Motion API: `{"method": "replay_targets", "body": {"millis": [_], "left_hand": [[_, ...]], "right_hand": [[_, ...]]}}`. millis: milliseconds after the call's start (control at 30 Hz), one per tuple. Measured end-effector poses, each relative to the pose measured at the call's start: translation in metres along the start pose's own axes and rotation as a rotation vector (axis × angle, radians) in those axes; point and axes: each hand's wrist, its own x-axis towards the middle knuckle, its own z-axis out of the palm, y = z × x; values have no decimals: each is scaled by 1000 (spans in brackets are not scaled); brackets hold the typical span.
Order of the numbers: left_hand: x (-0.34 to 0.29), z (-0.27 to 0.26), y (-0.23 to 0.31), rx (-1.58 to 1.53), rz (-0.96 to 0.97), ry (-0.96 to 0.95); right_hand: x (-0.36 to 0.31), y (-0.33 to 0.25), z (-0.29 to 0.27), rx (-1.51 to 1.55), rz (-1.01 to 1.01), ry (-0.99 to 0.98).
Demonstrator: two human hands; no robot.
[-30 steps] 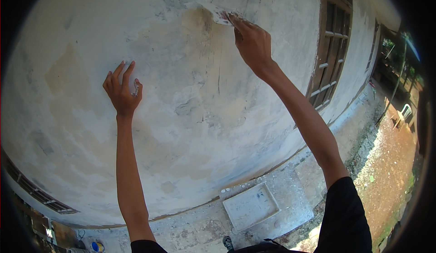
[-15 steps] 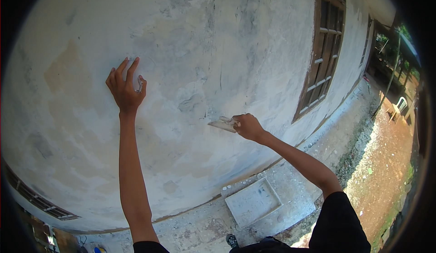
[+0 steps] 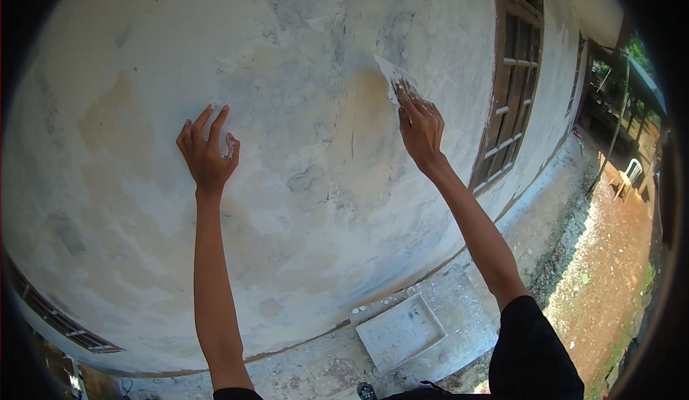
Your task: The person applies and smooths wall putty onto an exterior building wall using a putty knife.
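Note:
My right hand (image 3: 421, 126) grips a flat plastering scraper (image 3: 390, 77) with a thin, whitish blade. The blade lies against the upper middle of the patchy wall (image 3: 280, 141), and white filler smears show on my fingers. Just below the blade, a tan, smooth-looking patch (image 3: 368, 97) stands out on the wall. Further left, my left hand (image 3: 207, 154) rests with its fingers spread and their tips at the wall. Something greyish and speckled shows by its thumb; whether it is filler stuck to the skin or a small piece is unclear.
A shallow white tray (image 3: 402, 333) lies on the splattered ledge (image 3: 470, 328) at the wall's foot. A brown-framed window (image 3: 511, 91) is to the right, and a dark vent grille (image 3: 61, 314) at lower left. A pale chair (image 3: 629, 176) stands on the far-right ground.
My right hand has carried the scraper upward and slightly right along the wall, turning the blade to point up. My left hand keeps its pose, slightly shifted in the picture.

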Motion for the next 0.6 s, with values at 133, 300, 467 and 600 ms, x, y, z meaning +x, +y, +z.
{"method": "replay_targets", "body": {"millis": [133,300,467,600], "left_hand": [[0,2,3,-11,-2,-7],[3,2,4,11,8,10],[1,2,0,27,20,10],[3,2,2,7,11,5]], "right_hand": [[-48,-6,45,-74,-114,-215],[-178,-35,54,-41,-231,-472],[-253,-52,8,256,-183,-759],[-131,-22,-21,214,-33,-373]]}}
